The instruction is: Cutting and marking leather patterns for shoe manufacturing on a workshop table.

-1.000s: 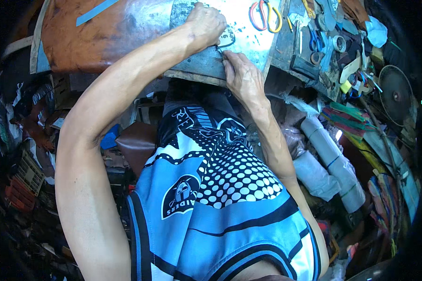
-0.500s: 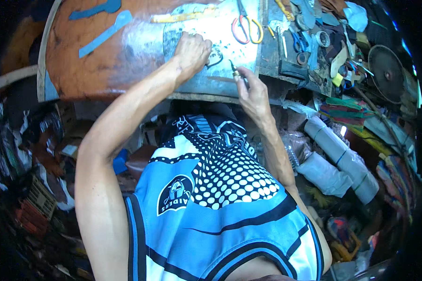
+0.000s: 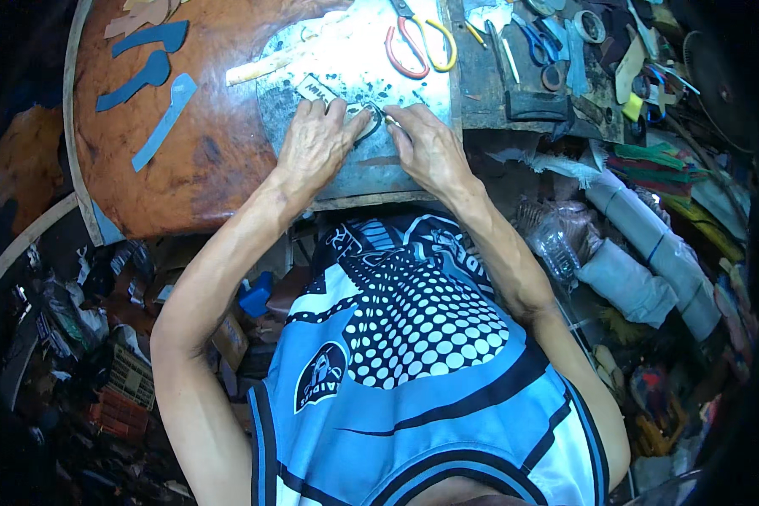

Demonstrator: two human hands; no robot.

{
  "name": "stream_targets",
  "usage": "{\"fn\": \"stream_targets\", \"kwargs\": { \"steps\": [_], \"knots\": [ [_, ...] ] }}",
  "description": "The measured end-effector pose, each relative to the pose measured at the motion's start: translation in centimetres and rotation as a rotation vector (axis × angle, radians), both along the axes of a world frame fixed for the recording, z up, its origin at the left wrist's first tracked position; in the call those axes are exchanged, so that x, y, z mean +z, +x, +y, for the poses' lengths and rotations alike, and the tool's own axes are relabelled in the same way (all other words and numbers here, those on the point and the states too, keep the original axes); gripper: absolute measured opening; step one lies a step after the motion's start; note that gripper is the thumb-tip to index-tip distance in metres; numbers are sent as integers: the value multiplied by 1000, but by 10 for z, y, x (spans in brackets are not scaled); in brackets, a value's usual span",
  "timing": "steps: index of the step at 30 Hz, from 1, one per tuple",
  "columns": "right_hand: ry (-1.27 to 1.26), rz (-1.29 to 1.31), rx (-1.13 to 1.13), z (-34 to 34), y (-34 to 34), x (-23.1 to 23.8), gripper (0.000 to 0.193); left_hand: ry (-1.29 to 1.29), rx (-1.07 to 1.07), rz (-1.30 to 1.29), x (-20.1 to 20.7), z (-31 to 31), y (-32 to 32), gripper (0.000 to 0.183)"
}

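My left hand (image 3: 316,139) lies on a grey, dark-spotted sheet (image 3: 282,110), fingertips down and thumb apart. Just beyond its fingers is a small pale piece with dark markings (image 3: 314,88). A thin black curved strip (image 3: 368,128) shows beside the thumb, its other end hidden by the hands. Closed around a slim pointed tool with a brass-coloured collar (image 3: 390,120), my right hand (image 3: 430,148) rests opposite, the tool's tip at the strip. Whether the tip touches it I cannot tell. Scissors (image 3: 419,42) with red and yellow handles lie beyond my right hand.
Blue-grey cut pieces (image 3: 164,122) lie on the brown leather-like tabletop (image 3: 219,160) at left. A pale strip (image 3: 257,69) crosses the sheet's edge. Blue-handled scissors (image 3: 541,44), a tape roll (image 3: 590,27) and a black block (image 3: 538,106) crowd the right bench. Wrapped rolls (image 3: 649,236) stand below.
My right hand has moved left and forward, bringing the pointed tool to the strip beside my left hand. The left hand's fingers are more stretched out. The view has shifted.
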State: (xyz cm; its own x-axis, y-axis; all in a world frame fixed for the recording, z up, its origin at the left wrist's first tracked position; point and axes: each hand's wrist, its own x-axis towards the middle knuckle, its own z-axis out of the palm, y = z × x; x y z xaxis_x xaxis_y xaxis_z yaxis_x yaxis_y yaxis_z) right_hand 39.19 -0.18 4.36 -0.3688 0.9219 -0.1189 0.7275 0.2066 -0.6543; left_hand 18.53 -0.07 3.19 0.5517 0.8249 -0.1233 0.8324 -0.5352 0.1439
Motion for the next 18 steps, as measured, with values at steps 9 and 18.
{"fn": "stream_targets", "kwargs": {
  "steps": [9,18],
  "knots": [
    [-56,-49,18,0,-5,3,27,-86,-16,63,6,5,-1,49],
    [-71,-74,-12,-10,-14,2,26,-102,-43,55,4,9,-4,48]
  ]
}}
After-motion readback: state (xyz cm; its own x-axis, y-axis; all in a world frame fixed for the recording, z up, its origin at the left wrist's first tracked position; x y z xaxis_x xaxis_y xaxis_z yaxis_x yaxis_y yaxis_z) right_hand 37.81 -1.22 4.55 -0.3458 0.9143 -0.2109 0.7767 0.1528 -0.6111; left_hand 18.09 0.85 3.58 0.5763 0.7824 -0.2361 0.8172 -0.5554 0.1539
